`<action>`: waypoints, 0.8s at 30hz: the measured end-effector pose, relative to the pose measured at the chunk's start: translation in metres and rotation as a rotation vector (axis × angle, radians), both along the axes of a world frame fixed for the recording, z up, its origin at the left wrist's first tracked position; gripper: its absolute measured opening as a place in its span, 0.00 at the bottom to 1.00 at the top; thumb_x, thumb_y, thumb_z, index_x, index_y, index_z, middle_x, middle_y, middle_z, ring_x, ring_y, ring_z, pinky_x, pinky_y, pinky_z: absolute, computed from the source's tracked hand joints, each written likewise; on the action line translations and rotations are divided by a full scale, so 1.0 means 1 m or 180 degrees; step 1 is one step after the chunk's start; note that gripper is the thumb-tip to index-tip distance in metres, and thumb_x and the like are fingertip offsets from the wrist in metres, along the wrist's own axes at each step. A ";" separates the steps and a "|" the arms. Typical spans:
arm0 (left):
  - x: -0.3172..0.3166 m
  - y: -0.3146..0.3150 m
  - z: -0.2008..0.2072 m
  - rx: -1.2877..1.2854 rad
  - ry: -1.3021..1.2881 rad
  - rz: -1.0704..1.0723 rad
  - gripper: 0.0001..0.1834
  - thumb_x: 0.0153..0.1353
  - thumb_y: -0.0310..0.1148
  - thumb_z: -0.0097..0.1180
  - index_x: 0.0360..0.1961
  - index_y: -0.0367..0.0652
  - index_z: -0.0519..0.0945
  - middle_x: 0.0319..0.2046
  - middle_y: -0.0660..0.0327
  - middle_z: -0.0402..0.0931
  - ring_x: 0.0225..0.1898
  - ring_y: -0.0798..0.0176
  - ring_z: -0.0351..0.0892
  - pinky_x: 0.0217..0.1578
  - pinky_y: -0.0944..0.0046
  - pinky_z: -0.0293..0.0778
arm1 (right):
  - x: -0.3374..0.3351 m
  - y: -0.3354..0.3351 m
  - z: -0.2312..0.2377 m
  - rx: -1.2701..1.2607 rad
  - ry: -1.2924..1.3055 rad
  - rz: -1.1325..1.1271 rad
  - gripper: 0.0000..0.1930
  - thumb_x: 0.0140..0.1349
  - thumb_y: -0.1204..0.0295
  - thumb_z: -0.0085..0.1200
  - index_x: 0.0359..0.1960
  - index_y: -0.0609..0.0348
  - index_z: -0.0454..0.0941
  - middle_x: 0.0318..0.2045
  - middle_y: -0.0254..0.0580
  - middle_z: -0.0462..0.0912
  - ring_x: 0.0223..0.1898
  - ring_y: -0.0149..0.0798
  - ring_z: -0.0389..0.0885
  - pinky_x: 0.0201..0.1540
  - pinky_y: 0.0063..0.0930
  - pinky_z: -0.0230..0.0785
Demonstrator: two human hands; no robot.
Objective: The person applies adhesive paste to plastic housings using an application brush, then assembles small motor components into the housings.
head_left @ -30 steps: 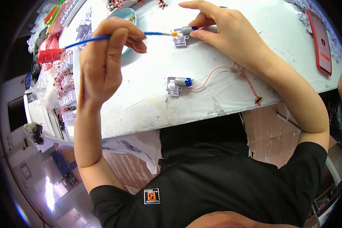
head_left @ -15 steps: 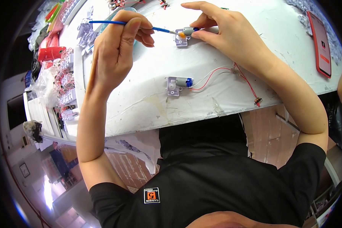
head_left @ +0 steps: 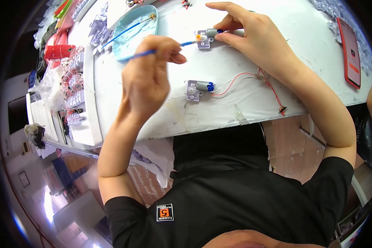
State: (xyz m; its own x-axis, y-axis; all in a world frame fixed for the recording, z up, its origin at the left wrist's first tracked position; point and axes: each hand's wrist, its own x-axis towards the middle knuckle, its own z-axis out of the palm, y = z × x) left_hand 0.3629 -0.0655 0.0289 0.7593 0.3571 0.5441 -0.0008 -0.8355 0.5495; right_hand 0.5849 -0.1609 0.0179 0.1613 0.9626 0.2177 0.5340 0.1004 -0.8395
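Observation:
My left hand is closed round a slim blue-handled brush, part of it blurred by motion. The brush's tip is at the edge of a small pale plastic gear housing, which has an orange spot on it. My right hand pinches the blue end of the small grey motor seated on that housing, thumb and forefinger closed, and holds it down on the table. Nearer to me lies a second gear housing with its own motor and red and white wires.
A light blue dish with pale paste and another blue-handled brush stands behind my left hand. Pale plastic parts lie left of it. Wired assemblies line the left side. A red-edged phone lies at the right.
My left hand has moved right and toward me with the brush, uncovering the dish. My right hand keeps its hold on the motor.

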 end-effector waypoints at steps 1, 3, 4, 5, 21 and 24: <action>0.002 -0.002 -0.001 0.0393 0.0033 -0.0155 0.04 0.66 0.17 0.53 0.41 0.33 0.75 0.33 0.53 0.78 0.32 0.58 0.85 0.34 0.63 0.83 | 0.000 0.000 0.000 -0.0004 -0.0015 0.0018 0.28 0.60 0.80 0.60 0.63 0.67 0.70 0.38 0.54 0.86 0.40 0.46 0.86 0.46 0.33 0.78; 0.007 -0.010 0.004 0.0903 0.0195 -0.0334 0.12 0.56 0.15 0.61 0.40 0.35 0.76 0.32 0.53 0.77 0.32 0.50 0.82 0.32 0.59 0.79 | 0.000 0.000 -0.002 -0.0033 0.0091 -0.0002 0.29 0.59 0.79 0.62 0.64 0.66 0.70 0.37 0.53 0.86 0.39 0.46 0.86 0.46 0.33 0.78; 0.008 -0.015 0.010 0.0890 0.0322 -0.0357 0.11 0.57 0.15 0.60 0.40 0.36 0.76 0.33 0.52 0.77 0.33 0.49 0.81 0.33 0.59 0.79 | 0.004 0.006 -0.016 -0.0018 0.0085 0.0015 0.29 0.59 0.79 0.62 0.64 0.66 0.70 0.37 0.53 0.86 0.39 0.46 0.86 0.46 0.33 0.78; 0.012 -0.015 0.010 0.0989 0.0312 -0.0464 0.11 0.57 0.15 0.60 0.40 0.36 0.76 0.33 0.52 0.77 0.33 0.49 0.81 0.33 0.59 0.79 | 0.015 0.017 -0.045 0.1354 0.0021 0.0371 0.28 0.60 0.79 0.62 0.63 0.66 0.70 0.37 0.52 0.86 0.39 0.44 0.86 0.45 0.32 0.78; -0.112 0.078 -0.017 -0.3001 -0.1722 0.1565 0.21 0.78 0.40 0.44 0.54 0.29 0.74 0.42 0.51 0.80 0.41 0.62 0.80 0.49 0.62 0.80 | 0.005 0.000 -0.025 0.0515 -0.0281 0.0026 0.27 0.62 0.76 0.61 0.64 0.54 0.72 0.43 0.47 0.86 0.44 0.44 0.86 0.48 0.33 0.79; -0.125 0.064 -0.030 -0.3319 -0.1608 0.1717 0.22 0.76 0.41 0.48 0.56 0.30 0.75 0.42 0.52 0.80 0.41 0.64 0.80 0.48 0.64 0.80 | -0.001 0.003 -0.019 0.0535 -0.0244 0.0040 0.27 0.63 0.74 0.62 0.64 0.53 0.72 0.44 0.47 0.85 0.45 0.44 0.85 0.49 0.34 0.78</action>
